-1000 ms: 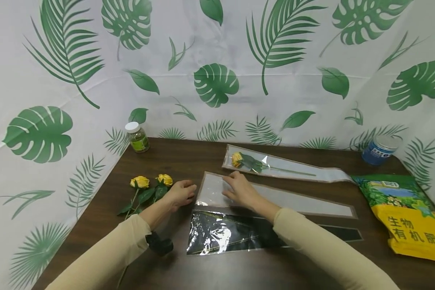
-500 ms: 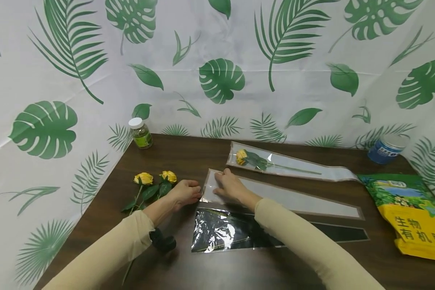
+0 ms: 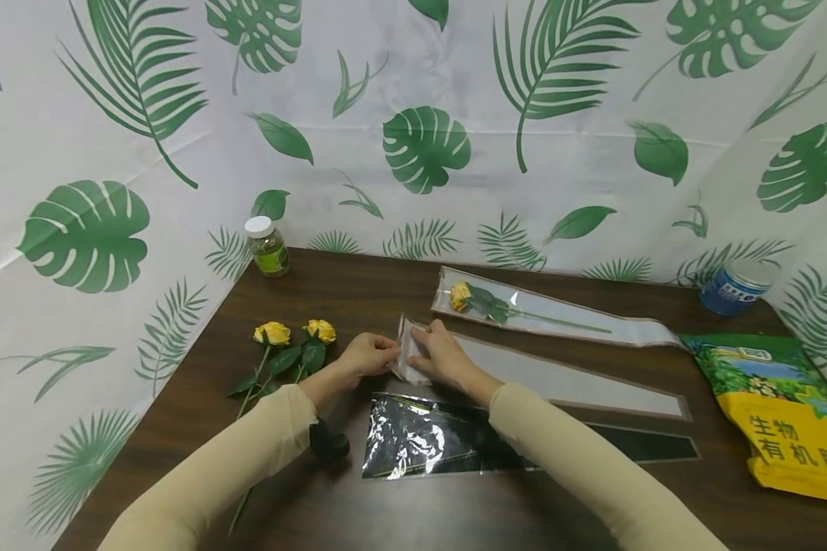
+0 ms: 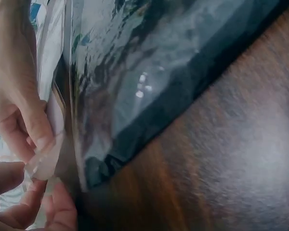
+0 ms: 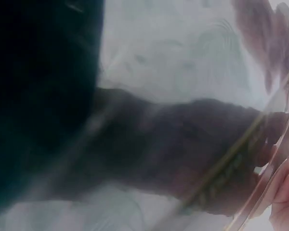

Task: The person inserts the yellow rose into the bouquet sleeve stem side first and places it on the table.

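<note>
A long tapered white flower sleeve (image 3: 524,367), clear in front, lies mid-table with its wide left end lifted and crumpled. My left hand (image 3: 368,355) pinches that end's edge between thumb and fingers. My right hand (image 3: 448,358) holds the sleeve just inside the same end, thumb and fingers on the film; in the left wrist view its curled fingers (image 4: 38,130) are close to the left fingertips. Nearer me is a shiny black sleeve (image 3: 427,440). Two yellow roses (image 3: 272,334) with leafy stems lie left of my left hand. The right wrist view is mostly blurred film.
Behind, another white sleeve (image 3: 565,306) contains one yellow rose (image 3: 460,297). A white-capped jar (image 3: 269,249) stands at the back left and a blue tin (image 3: 736,289) at the back right. The yellow-green fertilizer bag (image 3: 786,421) lies on the right.
My left hand has moved right from beside the roses to the white sleeve's wide end and taken its edge. That end has lifted and wrinkled, and the right hand stays on it.
</note>
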Demonstrator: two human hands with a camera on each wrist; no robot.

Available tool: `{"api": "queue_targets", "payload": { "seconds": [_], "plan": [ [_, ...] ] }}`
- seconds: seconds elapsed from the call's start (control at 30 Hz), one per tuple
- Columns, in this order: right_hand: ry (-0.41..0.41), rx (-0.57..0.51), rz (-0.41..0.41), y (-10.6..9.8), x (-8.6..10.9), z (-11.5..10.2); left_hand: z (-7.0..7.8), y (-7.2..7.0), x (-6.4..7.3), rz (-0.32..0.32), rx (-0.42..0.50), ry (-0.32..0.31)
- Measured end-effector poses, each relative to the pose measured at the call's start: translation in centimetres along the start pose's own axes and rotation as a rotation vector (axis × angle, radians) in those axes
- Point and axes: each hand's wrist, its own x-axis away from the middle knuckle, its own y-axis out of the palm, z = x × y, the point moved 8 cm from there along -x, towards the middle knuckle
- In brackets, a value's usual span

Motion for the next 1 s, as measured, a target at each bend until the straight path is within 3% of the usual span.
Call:
{"api": "queue_targets", "payload": {
  "seconds": [0.17, 0.33, 0.53, 0.7, 0.83, 1.0],
  "plan": [
    [0.027, -0.017, 0.024, -0.6, -0.1, 0.3, 1.1, 0.2, -0.3, -0.020, 0.018, -0.008],
    [0.024, -0.044, -0.009, -0.2, -0.1, 0.3, 0.1, -0.2, -1.0, 0.004, 0.061, -0.053],
    [0.025, -0.182, 0.049, -0.7, 0.0, 0.8, -0.2, 0.1, -1.4, 0.043, 0.063, -0.027],
    [0.152, -0.363, 0.123, -1.1, 0.2, 1.8, 0.1, 0.7, -1.3, 0.076, 0.074, -0.001],
    [0.268, -0.489, 0.146, -1.0, 0.5, 2.4, 0.8, 1.3, -1.1, 0.068, 0.092, 0.056],
    [0.343, -0.555, 0.165, -1.0, 0.7, 2.7, 1.1, 1.5, -0.8, 0.043, 0.105, 0.069]
  ]
}}
